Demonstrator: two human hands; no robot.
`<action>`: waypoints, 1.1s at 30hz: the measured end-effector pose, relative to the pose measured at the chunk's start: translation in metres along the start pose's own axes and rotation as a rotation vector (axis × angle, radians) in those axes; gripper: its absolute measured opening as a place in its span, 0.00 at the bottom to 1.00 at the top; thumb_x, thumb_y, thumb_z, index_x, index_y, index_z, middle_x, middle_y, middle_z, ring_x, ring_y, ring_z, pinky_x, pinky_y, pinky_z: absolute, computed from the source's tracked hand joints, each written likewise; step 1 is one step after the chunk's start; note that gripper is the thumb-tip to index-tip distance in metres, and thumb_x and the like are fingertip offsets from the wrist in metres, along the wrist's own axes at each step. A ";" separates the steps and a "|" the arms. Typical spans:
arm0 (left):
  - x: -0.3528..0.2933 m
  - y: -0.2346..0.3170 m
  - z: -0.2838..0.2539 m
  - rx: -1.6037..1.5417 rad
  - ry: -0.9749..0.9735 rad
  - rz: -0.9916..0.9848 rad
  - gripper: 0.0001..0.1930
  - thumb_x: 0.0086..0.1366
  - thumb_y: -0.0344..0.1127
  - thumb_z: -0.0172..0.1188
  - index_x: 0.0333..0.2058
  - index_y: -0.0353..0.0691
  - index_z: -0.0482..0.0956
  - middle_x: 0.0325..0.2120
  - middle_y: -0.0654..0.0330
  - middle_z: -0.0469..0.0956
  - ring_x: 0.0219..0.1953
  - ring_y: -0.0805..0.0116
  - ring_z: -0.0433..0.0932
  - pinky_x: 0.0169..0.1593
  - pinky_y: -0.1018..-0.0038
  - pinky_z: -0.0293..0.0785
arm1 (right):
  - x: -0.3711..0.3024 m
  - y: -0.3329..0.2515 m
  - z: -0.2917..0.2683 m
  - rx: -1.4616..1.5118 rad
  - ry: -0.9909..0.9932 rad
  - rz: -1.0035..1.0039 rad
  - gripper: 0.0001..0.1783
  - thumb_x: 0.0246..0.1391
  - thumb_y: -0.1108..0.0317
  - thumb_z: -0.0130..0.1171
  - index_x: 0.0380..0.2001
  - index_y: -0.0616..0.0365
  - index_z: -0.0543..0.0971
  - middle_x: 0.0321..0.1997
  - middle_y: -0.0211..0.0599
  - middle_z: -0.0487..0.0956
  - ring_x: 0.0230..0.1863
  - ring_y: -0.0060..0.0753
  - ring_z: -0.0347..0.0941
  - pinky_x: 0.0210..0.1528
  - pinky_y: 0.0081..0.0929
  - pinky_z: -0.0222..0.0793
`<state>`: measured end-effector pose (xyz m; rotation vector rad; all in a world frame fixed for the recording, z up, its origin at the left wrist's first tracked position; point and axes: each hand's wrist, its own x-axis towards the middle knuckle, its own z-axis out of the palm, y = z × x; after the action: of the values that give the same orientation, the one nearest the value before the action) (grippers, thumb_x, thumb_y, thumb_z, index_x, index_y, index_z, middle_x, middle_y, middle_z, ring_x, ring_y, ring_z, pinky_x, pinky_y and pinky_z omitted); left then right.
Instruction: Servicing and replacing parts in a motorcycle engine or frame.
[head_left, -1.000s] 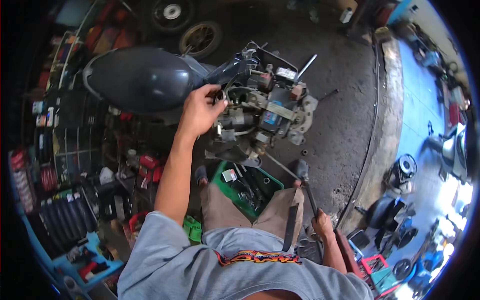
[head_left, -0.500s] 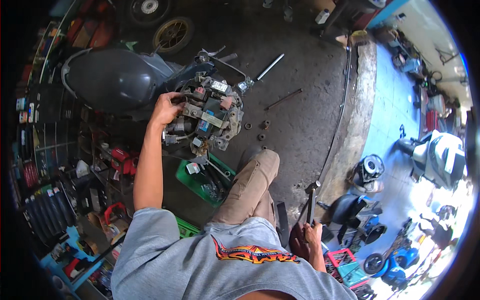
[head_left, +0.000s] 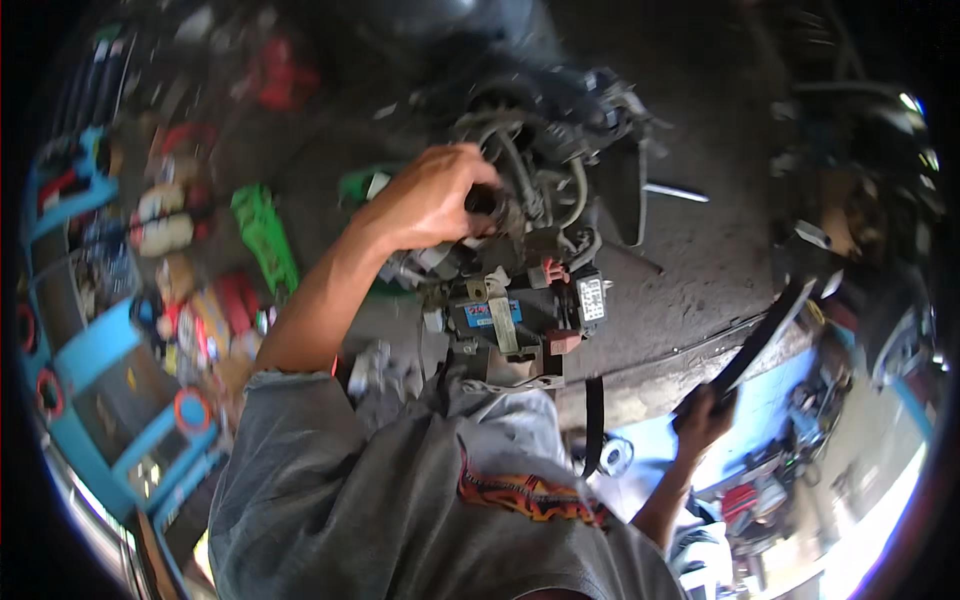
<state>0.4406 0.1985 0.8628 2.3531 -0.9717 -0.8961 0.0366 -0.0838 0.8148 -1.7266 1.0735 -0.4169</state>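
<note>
Nearest, to the battery's (head_left: 480, 316) right and on the wearer's side of it, the right hand (head_left: 706, 415) is wrapped closed around the handle of a hammer (head_left: 765, 335), forearm rising steeply; gripping low probably keeps its head end clear, well out right of the battery. Just beyond the battery, the left forearm slants in with wrist bent, fingers of the left hand (head_left: 430, 200) curled at a dark round part (head_left: 484, 201), perhaps to steady it; blur hides whether they pinch it. Farther, right of the battery, a metal rod (head_left: 678, 192) lies on the floor.
</note>
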 end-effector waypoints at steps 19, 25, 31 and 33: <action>-0.034 0.018 0.040 0.086 0.298 -0.273 0.24 0.45 0.29 0.71 0.44 0.39 0.79 0.44 0.56 0.77 0.51 0.55 0.74 0.58 0.61 0.67 | 0.280 -0.236 0.209 0.077 -0.913 -0.390 0.25 0.59 0.64 0.59 0.54 0.69 0.65 0.18 0.34 0.71 0.12 0.23 0.67 0.12 0.21 0.63; -0.025 0.018 0.040 0.050 0.245 -0.332 0.25 0.44 0.31 0.72 0.44 0.39 0.77 0.44 0.56 0.78 0.52 0.56 0.74 0.58 0.62 0.68 | 0.289 -0.212 0.232 0.098 -1.192 -0.352 0.20 0.62 0.66 0.55 0.52 0.66 0.66 0.21 0.34 0.69 0.14 0.24 0.65 0.14 0.22 0.65; -0.035 0.025 0.056 0.136 0.412 -0.355 0.27 0.43 0.28 0.71 0.47 0.39 0.77 0.46 0.55 0.77 0.55 0.55 0.73 0.59 0.62 0.69 | 0.305 -0.218 0.232 -0.078 -1.532 -0.341 0.20 0.57 0.69 0.59 0.48 0.72 0.70 0.22 0.33 0.73 0.14 0.20 0.67 0.15 0.19 0.62; -0.034 0.031 0.047 0.128 0.369 -0.430 0.28 0.43 0.27 0.71 0.48 0.39 0.77 0.46 0.54 0.77 0.55 0.54 0.72 0.60 0.61 0.69 | 0.304 -0.218 0.233 -0.145 -1.546 -0.348 0.20 0.58 0.69 0.58 0.48 0.72 0.70 0.22 0.32 0.73 0.14 0.19 0.67 0.15 0.19 0.62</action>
<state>0.3745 0.1966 0.8628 2.7611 -0.3928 -0.5163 0.4659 -0.1792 0.8460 -1.6846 -0.3299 0.7578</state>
